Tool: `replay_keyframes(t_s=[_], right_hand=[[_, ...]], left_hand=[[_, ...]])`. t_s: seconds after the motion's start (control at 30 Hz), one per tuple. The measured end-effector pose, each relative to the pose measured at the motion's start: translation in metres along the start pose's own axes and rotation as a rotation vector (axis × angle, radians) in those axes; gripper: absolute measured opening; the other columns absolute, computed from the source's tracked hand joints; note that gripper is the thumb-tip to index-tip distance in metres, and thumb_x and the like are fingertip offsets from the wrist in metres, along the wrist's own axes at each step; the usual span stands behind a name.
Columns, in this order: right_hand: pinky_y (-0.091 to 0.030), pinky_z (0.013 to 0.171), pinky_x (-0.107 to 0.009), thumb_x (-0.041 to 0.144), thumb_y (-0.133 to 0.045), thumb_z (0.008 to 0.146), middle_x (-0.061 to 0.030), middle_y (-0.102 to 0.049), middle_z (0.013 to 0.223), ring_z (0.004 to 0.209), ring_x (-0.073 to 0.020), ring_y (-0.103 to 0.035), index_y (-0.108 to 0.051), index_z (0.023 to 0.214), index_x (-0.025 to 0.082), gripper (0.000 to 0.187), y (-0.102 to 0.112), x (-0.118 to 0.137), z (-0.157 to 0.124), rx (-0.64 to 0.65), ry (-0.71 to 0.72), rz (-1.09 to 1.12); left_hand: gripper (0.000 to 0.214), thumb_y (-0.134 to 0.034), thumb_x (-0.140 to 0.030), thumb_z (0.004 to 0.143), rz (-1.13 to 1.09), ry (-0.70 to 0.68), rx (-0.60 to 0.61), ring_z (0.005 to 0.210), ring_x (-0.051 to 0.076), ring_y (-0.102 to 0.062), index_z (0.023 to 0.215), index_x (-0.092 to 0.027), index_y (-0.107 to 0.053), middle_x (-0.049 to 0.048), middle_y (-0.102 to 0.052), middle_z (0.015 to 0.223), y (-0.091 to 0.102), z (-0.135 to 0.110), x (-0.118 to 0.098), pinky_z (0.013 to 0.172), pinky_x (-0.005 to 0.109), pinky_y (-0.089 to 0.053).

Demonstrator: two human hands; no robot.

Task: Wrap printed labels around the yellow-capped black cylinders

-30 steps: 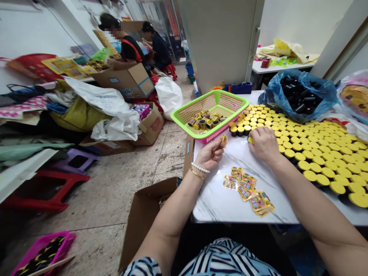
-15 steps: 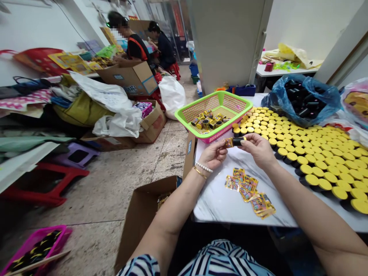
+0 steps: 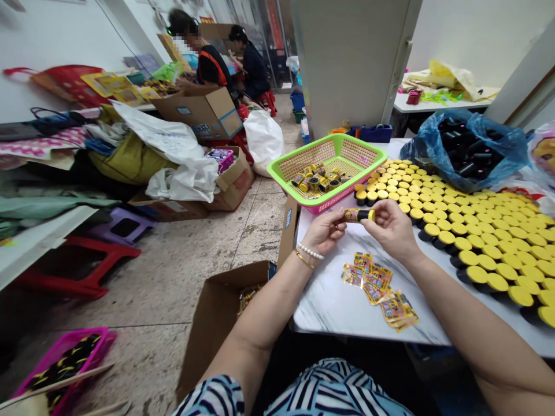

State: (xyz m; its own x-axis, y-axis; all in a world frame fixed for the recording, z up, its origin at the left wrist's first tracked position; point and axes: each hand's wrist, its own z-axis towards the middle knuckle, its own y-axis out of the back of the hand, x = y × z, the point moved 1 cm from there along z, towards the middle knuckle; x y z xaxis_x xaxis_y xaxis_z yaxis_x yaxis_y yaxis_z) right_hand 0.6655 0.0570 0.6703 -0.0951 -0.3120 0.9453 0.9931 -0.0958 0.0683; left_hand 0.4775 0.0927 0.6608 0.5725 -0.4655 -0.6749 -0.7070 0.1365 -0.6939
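Note:
Between my two hands is a small black bottle (image 3: 362, 214) with a yellow cap, lying level above the table. A printed yellow sleeve (image 3: 350, 215) covers its left part, leaving a black band bare beside the cap. My left hand (image 3: 326, 231) pinches the sleeved end. My right hand (image 3: 393, 227) curls about the cap end, thumb below and fingers behind. Flat printed sleeves (image 3: 373, 277) lie in a loose pile on the table beneath my hands. To the right stand many black bottles with yellow caps (image 3: 480, 242), packed in rows.
A green-and-pink basket (image 3: 281, 173) with several sleeved bottles sits at the table's far left. Behind the rows lies a blue plastic bag (image 3: 416, 144) of black pieces. An open cardboard box (image 3: 203, 312) stands by my left arm. Two people sit working at the back.
The bottle's yellow cap now shows, where my right fingers mostly covered it before. More of the sleeve shows beyond my left fingers. The view has shifted slightly.

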Motion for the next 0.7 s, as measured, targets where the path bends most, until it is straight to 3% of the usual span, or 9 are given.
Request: replay_keyframes(t_s=[0.17, 0.27, 0.37, 0.5, 0.6, 0.7], right_hand=[[-0.060, 0.078, -0.028, 0.035, -0.088, 0.074, 0.0022, -0.066, 0.089, 0.078, -0.0128, -0.067, -0.059, 0.099, 0.025, 0.039, 0.007, 0.005, 0.003, -0.018, 0.047, 0.044], [-0.062, 0.082, -0.031, 0.034, -0.088, 0.076, -0.0005, -0.070, 0.097, 0.084, -0.0153, -0.070, -0.061, 0.104, 0.026, 0.040, 0.008, 0.008, 0.002, 0.077, 0.066, 0.024], [-0.062, 0.076, -0.032, 0.034, -0.086, 0.079, -0.0042, -0.068, 0.110, 0.086, -0.0170, -0.070, -0.066, 0.108, 0.026, 0.036, 0.005, 0.012, -0.001, 0.140, 0.167, -0.140], [-0.061, 0.069, -0.031, 0.032, -0.081, 0.084, -0.0043, -0.065, 0.105, 0.081, -0.0158, -0.067, -0.071, 0.109, 0.026, 0.027, 0.001, 0.012, -0.004, 0.145, 0.295, -0.316], [-0.063, 0.072, -0.034, 0.032, -0.081, 0.084, -0.0041, -0.066, 0.101, 0.079, -0.0167, -0.067, -0.072, 0.109, 0.025, 0.028, 0.004, 0.009, -0.003, 0.131, 0.317, -0.371], [-0.066, 0.079, -0.037, 0.032, -0.081, 0.084, -0.0063, -0.067, 0.111, 0.086, -0.0179, -0.070, -0.074, 0.113, 0.025, 0.031, 0.008, 0.009, -0.002, 0.154, 0.324, -0.363]], left_hand=[[0.043, -0.093, -0.026, 0.070, 0.194, -0.298, -0.101, 0.065, 0.005, -0.059, 0.107, -0.013, -0.078, 0.0047, -0.072, 0.093, -0.004, -0.008, -0.001, 0.049, 0.013, -0.039], [0.055, -0.094, -0.029, 0.069, 0.269, -0.238, 0.080, 0.084, 0.014, -0.070, 0.120, -0.020, -0.075, 0.0072, -0.073, 0.108, -0.008, -0.012, -0.001, 0.065, 0.021, -0.052], [0.047, -0.094, -0.028, 0.069, 0.362, -0.243, 0.216, 0.076, 0.013, -0.068, 0.111, -0.016, -0.077, 0.0066, -0.074, 0.098, -0.008, -0.012, -0.001, 0.067, 0.024, -0.053], [0.043, -0.097, -0.027, 0.066, 0.409, -0.267, 0.211, 0.067, 0.009, -0.064, 0.102, -0.014, -0.076, 0.0038, -0.073, 0.090, -0.004, -0.009, 0.001, 0.066, 0.023, -0.051], [0.048, -0.095, -0.033, 0.069, 0.308, -0.163, 0.232, 0.070, 0.011, -0.067, 0.110, -0.016, -0.076, 0.0056, -0.074, 0.093, -0.001, -0.008, 0.001, 0.066, 0.024, -0.051], [0.044, -0.093, -0.032, 0.071, 0.247, -0.164, 0.187, 0.071, 0.012, -0.067, 0.108, -0.014, -0.076, 0.0068, -0.074, 0.091, 0.001, -0.006, 0.001, 0.066, 0.023, -0.051]])
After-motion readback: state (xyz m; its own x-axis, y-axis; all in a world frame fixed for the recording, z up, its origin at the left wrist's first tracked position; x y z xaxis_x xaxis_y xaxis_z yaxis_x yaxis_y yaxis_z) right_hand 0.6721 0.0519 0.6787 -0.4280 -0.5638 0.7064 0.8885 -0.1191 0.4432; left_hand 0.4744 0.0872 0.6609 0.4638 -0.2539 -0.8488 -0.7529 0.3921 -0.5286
